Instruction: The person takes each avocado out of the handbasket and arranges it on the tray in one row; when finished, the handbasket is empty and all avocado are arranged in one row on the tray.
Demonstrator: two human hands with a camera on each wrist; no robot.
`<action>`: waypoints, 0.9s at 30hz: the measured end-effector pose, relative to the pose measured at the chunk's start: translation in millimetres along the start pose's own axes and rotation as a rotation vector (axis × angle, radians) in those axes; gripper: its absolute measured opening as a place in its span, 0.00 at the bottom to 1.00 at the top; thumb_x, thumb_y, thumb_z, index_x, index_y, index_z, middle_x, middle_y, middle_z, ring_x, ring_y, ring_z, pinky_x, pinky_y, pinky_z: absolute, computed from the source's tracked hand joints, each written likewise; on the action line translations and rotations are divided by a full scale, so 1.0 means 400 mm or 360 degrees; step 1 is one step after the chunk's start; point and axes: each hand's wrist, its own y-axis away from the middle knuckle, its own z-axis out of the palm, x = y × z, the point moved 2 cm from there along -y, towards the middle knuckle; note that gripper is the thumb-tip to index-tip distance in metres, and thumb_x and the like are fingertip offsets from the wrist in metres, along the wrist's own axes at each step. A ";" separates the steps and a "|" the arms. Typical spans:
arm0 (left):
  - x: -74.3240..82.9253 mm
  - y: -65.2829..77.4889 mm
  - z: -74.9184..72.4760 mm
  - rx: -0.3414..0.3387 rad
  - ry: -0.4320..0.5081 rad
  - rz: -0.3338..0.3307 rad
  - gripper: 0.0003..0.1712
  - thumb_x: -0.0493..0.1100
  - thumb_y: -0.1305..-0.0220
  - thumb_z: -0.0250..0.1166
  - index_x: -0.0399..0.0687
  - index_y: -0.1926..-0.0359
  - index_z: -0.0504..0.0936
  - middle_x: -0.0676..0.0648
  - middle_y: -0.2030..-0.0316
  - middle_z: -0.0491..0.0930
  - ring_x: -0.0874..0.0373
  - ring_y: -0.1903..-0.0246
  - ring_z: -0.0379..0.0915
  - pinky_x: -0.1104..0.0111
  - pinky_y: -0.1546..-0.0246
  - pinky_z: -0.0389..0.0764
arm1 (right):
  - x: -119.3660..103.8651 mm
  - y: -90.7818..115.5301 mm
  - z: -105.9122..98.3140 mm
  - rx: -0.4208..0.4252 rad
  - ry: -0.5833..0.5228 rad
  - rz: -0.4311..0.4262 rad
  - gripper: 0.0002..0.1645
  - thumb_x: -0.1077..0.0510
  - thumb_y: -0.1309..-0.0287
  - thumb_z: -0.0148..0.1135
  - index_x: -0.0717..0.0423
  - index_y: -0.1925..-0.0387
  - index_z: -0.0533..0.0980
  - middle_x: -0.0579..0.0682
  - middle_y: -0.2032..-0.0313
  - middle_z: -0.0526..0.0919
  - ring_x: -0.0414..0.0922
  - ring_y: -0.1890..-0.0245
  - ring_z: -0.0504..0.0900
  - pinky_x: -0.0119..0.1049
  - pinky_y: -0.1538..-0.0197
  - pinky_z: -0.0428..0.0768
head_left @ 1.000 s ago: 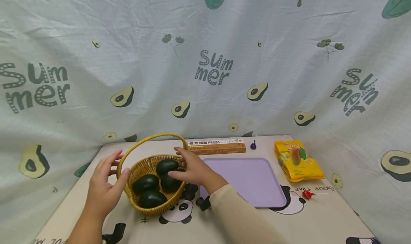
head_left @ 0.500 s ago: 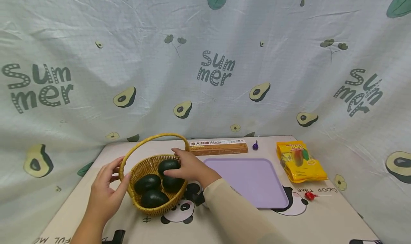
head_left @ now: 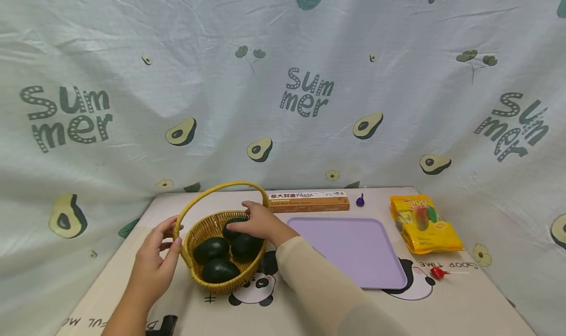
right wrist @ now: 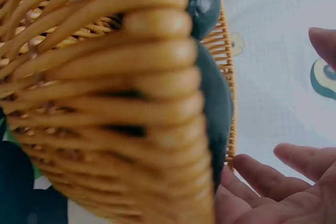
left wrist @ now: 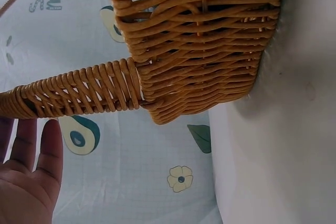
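A yellow wicker basket (head_left: 187, 250) with a tall arched handle stands on the left part of the table, holding several dark green avocados (head_left: 211, 250). My left hand (head_left: 152, 265) lightly holds the handle's left side, fingers behind and thumb in front. In the left wrist view, the fingers (left wrist: 50, 150) reach up to the wrapped handle (left wrist: 79, 90). Over the basket's right rim hovers my right hand (head_left: 263, 223), its thumb across the rear avocado in the head view. The right wrist view shows its spread fingers (right wrist: 273, 182) beside an avocado (right wrist: 215, 103) and the rim.
To the right lies a flat lilac tray (head_left: 349, 250), with a pasta box (head_left: 309, 202) behind it. A small purple-wrapped lollipop (head_left: 360, 201), a yellow mango candy bag (head_left: 424, 225) and a red-wrapped lollipop (head_left: 438, 272) lie farther right. A printed cloth hangs behind the table.
My left hand has closed in from beside the handle to touch it. My right thumb has moved farther over the rear avocado. The whole head view has shifted slightly rightward.
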 end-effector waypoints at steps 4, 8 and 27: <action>-0.004 -0.001 0.000 0.0009 0.0010 0.0008 0.32 0.28 0.30 0.61 0.42 0.27 0.67 0.43 0.46 0.79 0.73 0.48 0.67 0.95 0.49 0.67 | -0.008 -0.011 0.001 0.0003 -0.0035 0.0032 0.53 0.32 0.44 0.71 0.50 0.25 0.64 0.54 0.33 0.76 0.51 0.35 0.77 0.49 0.32 0.79; -0.006 -0.001 0.000 0.0012 0.0014 0.0013 0.32 0.27 0.30 0.61 0.41 0.28 0.68 0.43 0.46 0.80 0.72 0.48 0.68 0.94 0.49 0.67 | -0.014 -0.017 0.006 -0.0028 -0.0078 0.0057 0.51 0.33 0.44 0.72 0.52 0.27 0.67 0.54 0.33 0.76 0.52 0.36 0.77 0.50 0.33 0.79; -0.008 0.005 -0.002 -0.0027 0.0000 -0.0012 0.31 0.29 0.28 0.60 0.44 0.27 0.67 0.44 0.45 0.80 0.62 0.47 0.72 0.93 0.47 0.68 | -0.017 -0.084 0.054 -0.0156 -0.0136 0.0238 0.34 0.40 0.47 0.77 0.60 0.49 0.80 0.51 0.54 0.82 0.48 0.53 0.80 0.49 0.42 0.84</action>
